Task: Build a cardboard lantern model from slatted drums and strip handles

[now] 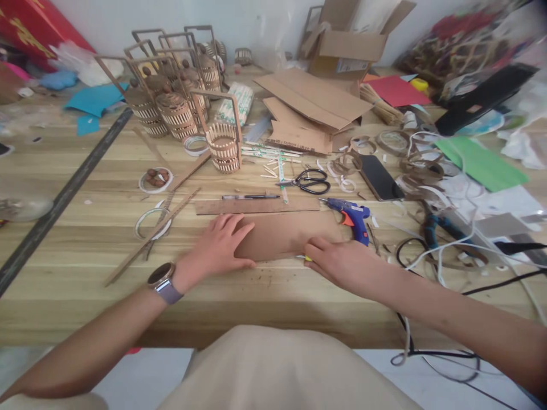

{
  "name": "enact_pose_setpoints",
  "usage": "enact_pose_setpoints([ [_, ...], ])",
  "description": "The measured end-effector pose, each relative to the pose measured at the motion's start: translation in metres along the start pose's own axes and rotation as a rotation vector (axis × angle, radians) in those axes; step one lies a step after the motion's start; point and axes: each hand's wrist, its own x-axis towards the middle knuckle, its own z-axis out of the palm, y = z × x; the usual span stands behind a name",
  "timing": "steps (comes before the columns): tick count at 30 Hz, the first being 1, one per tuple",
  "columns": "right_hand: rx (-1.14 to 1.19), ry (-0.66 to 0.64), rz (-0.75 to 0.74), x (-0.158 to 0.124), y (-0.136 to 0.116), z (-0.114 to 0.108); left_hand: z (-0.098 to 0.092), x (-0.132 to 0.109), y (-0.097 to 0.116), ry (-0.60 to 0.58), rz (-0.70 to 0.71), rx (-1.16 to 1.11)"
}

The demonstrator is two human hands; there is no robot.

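A brown cardboard piece [277, 233] lies flat on the wooden table near its front. My left hand [220, 242] rests on the cardboard's left end with its fingers spread. At the lower right edge of the same piece, my right hand [337, 262] is closed around a small yellow tool [308, 258], mostly hidden by the fingers, with a thin tip pointing left. Behind the piece lie a narrow cardboard strip [256, 206] and a black pen [250, 197]. A blue glue gun [352, 216] sits just right of the cardboard.
Black scissors [310, 182] and a phone [380, 177] lie farther back. Several small slatted baskets [177, 117] with tall handles stand at the back left. Cardboard sheets [316, 99] are stacked behind. Loose cables [440, 250] and pliers [448, 228] clutter the right.
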Motion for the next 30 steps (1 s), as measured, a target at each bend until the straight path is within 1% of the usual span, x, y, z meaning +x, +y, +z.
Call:
enact_pose_setpoints([
  [5, -0.045, -0.023, -0.095, 0.04, -0.019, -0.014, 0.007, -0.01, -0.004, 0.041, 0.053, -0.001],
  [10, -0.066, -0.026, -0.15, 0.061, -0.025, -0.019, 0.012, -0.013, -0.003, 0.086, 0.068, -0.044],
  [16, -0.091, -0.057, -0.167, 0.067, -0.03, -0.021, 0.013, -0.012, -0.002, 0.082, 0.07, -0.046],
  [22, -0.1, -0.046, -0.175, 0.07, -0.031, -0.019, 0.012, -0.013, -0.002, 0.089, 0.067, -0.057],
  [30, -0.075, -0.087, -0.176, 0.073, -0.033, -0.022, 0.011, -0.013, -0.001, 0.097, 0.067, -0.052],
])
